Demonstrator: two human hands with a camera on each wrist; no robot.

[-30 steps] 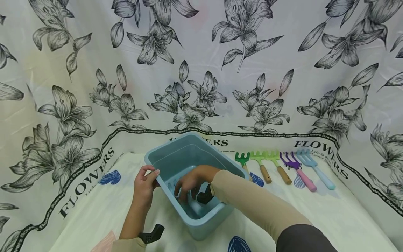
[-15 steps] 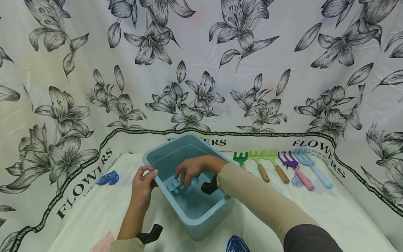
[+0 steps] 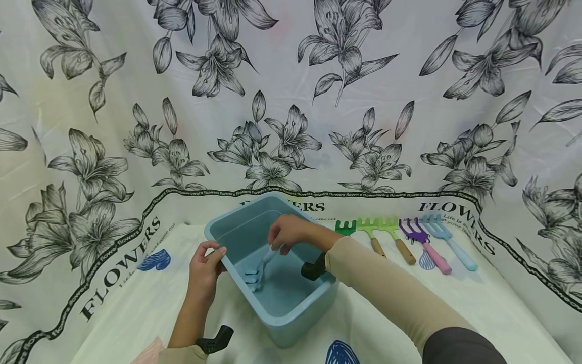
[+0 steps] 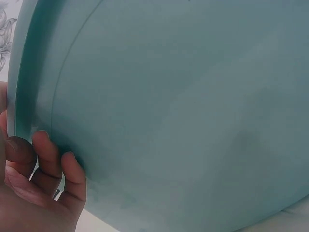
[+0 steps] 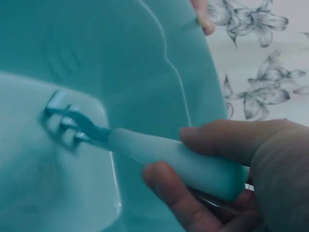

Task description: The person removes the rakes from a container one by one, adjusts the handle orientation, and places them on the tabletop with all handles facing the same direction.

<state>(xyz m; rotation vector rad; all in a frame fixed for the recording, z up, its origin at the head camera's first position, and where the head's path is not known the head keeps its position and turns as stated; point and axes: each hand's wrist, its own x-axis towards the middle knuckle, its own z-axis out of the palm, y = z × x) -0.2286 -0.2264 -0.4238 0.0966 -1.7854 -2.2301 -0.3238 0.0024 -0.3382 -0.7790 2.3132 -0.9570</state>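
A light-blue plastic bin [image 3: 297,319] stands tilted on the cloth. My left hand [image 3: 205,270] grips its left rim, thumb above and fingers beneath. In the left wrist view, the curled fingers [image 4: 47,154] lie against the bin's outer wall. Inside the bin, my right hand [image 3: 291,233] holds a light-blue hand rake [image 3: 261,270] by the end of its handle. The right wrist view shows thumb and fingers around that rake handle [image 5: 159,152], its tines pointing down at the bin floor. Whether the tines touch the floor I cannot tell.
Right of the bin lie several hand rakes in a row: dark green [image 3: 346,228], two light green [image 3: 374,235], purple with a pink handle [image 3: 427,245], and light blue [image 3: 452,245]. A flower-printed curtain [image 3: 291,101] rises behind the white cloth.
My right hand has risen from deep in the bin and moved slightly right. The light-blue rake's handle has been taken hold of and lifted. My left hand stays on the rim.
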